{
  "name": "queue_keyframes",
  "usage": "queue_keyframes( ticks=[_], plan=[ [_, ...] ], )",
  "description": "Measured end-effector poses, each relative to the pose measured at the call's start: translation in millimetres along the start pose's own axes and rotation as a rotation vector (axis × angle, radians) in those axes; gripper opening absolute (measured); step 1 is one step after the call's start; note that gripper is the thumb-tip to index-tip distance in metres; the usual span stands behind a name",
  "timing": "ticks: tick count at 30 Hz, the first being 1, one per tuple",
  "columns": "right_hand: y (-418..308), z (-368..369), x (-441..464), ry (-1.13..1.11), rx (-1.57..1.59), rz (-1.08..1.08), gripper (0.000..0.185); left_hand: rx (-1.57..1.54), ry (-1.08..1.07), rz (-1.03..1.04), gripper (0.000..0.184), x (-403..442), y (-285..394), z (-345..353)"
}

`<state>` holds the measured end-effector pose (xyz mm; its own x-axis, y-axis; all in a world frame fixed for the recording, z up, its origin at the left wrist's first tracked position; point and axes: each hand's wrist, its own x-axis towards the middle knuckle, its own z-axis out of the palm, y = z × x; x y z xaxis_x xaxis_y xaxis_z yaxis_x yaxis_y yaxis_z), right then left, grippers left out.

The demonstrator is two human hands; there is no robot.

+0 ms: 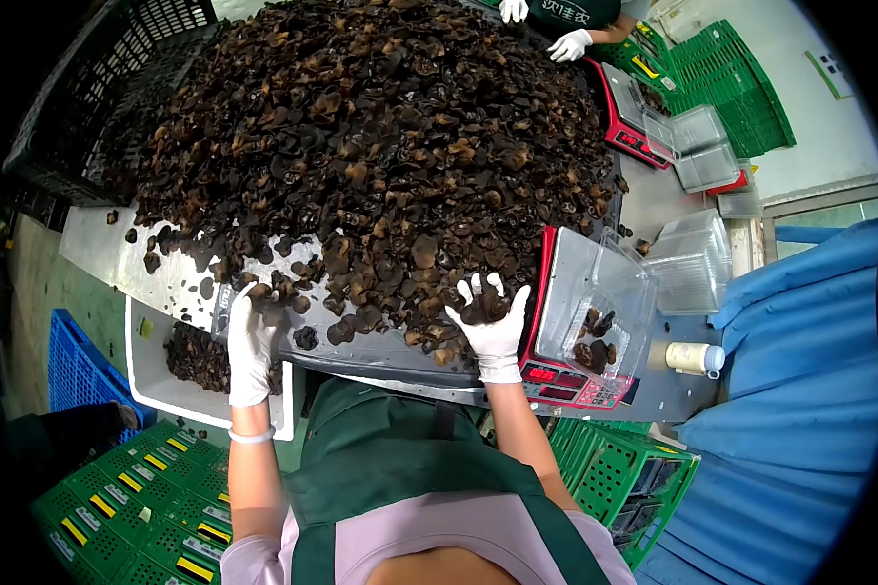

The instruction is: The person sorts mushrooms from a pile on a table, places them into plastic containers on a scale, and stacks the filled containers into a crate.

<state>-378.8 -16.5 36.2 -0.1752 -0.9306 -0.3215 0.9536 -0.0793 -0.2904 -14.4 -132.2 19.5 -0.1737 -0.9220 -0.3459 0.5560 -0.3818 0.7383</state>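
A large heap of brown-black wood ear mushrooms [380, 146] covers the metal table. My right hand [496, 336], in a white glove, curls its fingers around a few wood ear mushrooms at the heap's front edge. Beside it stands a red scale [556, 375] with lit digits; a clear plastic tray [634, 336] on top holds several mushrooms. My left hand [250, 356], also gloved, is at the table's front left edge, its fingers bent against a small clump of wood ear mushrooms [281, 291]. Its thumb is partly hidden.
A white foam box [151, 375] with mushroom bits sits below my left hand. Stacked clear trays [693, 258] and a pale bottle [693, 358] are at right. A black crate [78, 107] stands far left. Across the table, a co-worker's gloved hand [570, 45] is near another scale [634, 141].
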Motion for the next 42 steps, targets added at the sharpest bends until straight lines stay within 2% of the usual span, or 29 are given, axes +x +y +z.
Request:
queue_keyframes(
  ticks=[2, 4, 7, 9, 11, 12, 13, 15, 16, 17, 19, 21, 23, 24, 25, 26, 27, 28, 29, 30, 31, 33, 34, 35, 36, 37, 39, 41, 42],
  plan=[
    [1.9, -0.1, 1.7, -0.022, 0.023, 0.013, 0.057, -0.042, -0.035, -0.031, 0.037, 3.4, -6.3, -5.6],
    [4.6, -8.0, 7.0, -0.102, 0.040, 0.007, 0.054, -0.158, 0.077, -0.057, 0.039, 5.5, -11.4, -6.6],
    [7.2, -18.2, 14.5, -0.125, 0.127, 0.040, 0.049, -0.170, 0.081, -0.083, 0.036, 1.1, -8.8, 2.1],
    [9.3, -21.9, 15.7, -0.070, 0.051, 0.010, 0.032, -0.118, 0.150, -0.069, 0.036, -0.9, -10.4, 3.9],
    [10.1, -26.9, 16.8, -0.133, -0.151, -0.026, 0.022, -0.064, 0.236, -0.077, 0.036, 1.1, -12.5, -0.3],
    [12.5, -12.1, 13.8, -0.090, -0.197, -0.009, 0.018, -0.036, 0.203, -0.003, 0.036, 1.0, -11.1, 3.1],
    [14.2, 3.1, 8.0, -0.041, -0.192, 0.023, 0.027, -0.043, 0.137, 0.076, 0.036, -0.2, -8.3, 5.3],
    [16.5, 22.9, 4.7, -0.108, -0.288, 0.051, 0.035, -0.011, 0.185, 0.176, 0.034, -0.8, -3.8, -1.7],
    [18.0, 23.9, 5.2, -0.074, -0.310, 0.070, 0.038, 0.030, 0.179, 0.215, 0.032, -1.1, -2.4, -10.8],
    [20.1, 30.1, 4.9, -0.039, -0.407, 0.087, 0.038, 0.098, 0.311, 0.223, 0.027, -9.2, 9.2, 1.8],
    [25.9, 36.7, 7.3, -0.143, -0.634, 0.179, 0.036, 0.140, 0.420, 0.289, 0.024, -9.0, 7.8, -27.3],
    [37.8, 65.0, 1.8, -0.146, -0.654, 0.183, 0.033, 0.228, 0.479, 0.390, 0.022, -21.7, 15.1, -45.7],
    [44.5, 65.5, 3.5, -0.115, -0.590, 0.155, 0.031, 0.274, 0.626, 0.393, 0.021, -35.2, 17.8, -64.2],
    [45.8, 62.7, 5.3, -0.117, -0.593, 0.158, 0.031, 0.323, 0.665, 0.382, 0.022, -42.7, 18.7, -69.1],
    [47.5, 58.2, 7.8, -0.120, -0.808, 0.082, 0.029, 0.370, 0.706, 0.370, 0.024, -50.7, 20.2, -74.4],
    [49.3, 58.0, 9.7, -0.123, -1.022, 0.002, 0.027, 0.836, 0.739, 0.547, 0.030, -52.6, 21.2, -80.8],
    [54.4, 57.6, 11.2, -0.159, -1.261, -0.060, 0.024, 1.016, 0.796, 0.649, 0.038, -52.8, 18.5, -84.7],
    [61.8, 56.8, 11.8, -0.250, -1.474, -0.199, 0.024, 1.248, 0.748, 0.749, 0.035, -54.6, 12.1, -87.0],
    [70.4, 56.9, 11.2, -0.344, -1.685, -0.341, 0.024, 1.478, 0.688, 0.846, 0.032, -59.6, 21.1, -53.6],
    [79.9, 59.8, 9.6, -0.379, -1.823, -0.373, 0.026, 1.465, 0.447, 0.899, 0.023, -57.1, 26.5, -32.7],
    [89.3, 59.9, 6.8, -0.429, -2.009, -0.433, 0.028, 1.469, 0.356, 0.972, 0.013, -58.3, 25.0, 1.9],
    [104.8, 53.7, 9.7, -0.526, -2.302, -0.552, 0.031, 1.534, 0.037, 0.854, 0.011, -53.9, 6.4, 30.8],
    [110.3, 46.4, 12.0, -0.520, -2.408, -0.477, 0.031, 1.623, -0.109, 0.766, 0.020, -53.9, -1.8, 46.7],
    [110.6, 40.4, 14.8, -0.522, -2.410, -0.481, 0.031, 1.713, -0.200, 0.859, 0.034, -52.6, -15.7, 53.3],
    [108.8, 36.4, 17.0, -0.550, -2.396, -0.530, 0.030, 1.727, -0.276, 0.820, 0.043, -46.5, -32.7, 53.9],
    [105.9, 32.7, 19.0, -0.580, -2.382, -0.581, 0.029, 1.746, -0.321, 0.830, 0.042, -39.3, -47.5, 53.8],
    [97.8, 37.7, 18.8, -0.510, -2.056, -0.609, 0.020, 1.767, -0.352, 0.853, 0.039, -32.6, -54.5, 55.6],
    [84.0, 43.2, 17.4, -0.372, -1.810, -0.414, 0.016, 1.719, -0.296, 0.889, 0.034, -31.6, -52.2, 58.1],
    [76.7, 39.9, 17.3, -0.216, -1.612, -0.146, 0.014, 1.672, -0.245, 0.884, 0.033, -36.3, -42.4, 61.5]
  ],
)
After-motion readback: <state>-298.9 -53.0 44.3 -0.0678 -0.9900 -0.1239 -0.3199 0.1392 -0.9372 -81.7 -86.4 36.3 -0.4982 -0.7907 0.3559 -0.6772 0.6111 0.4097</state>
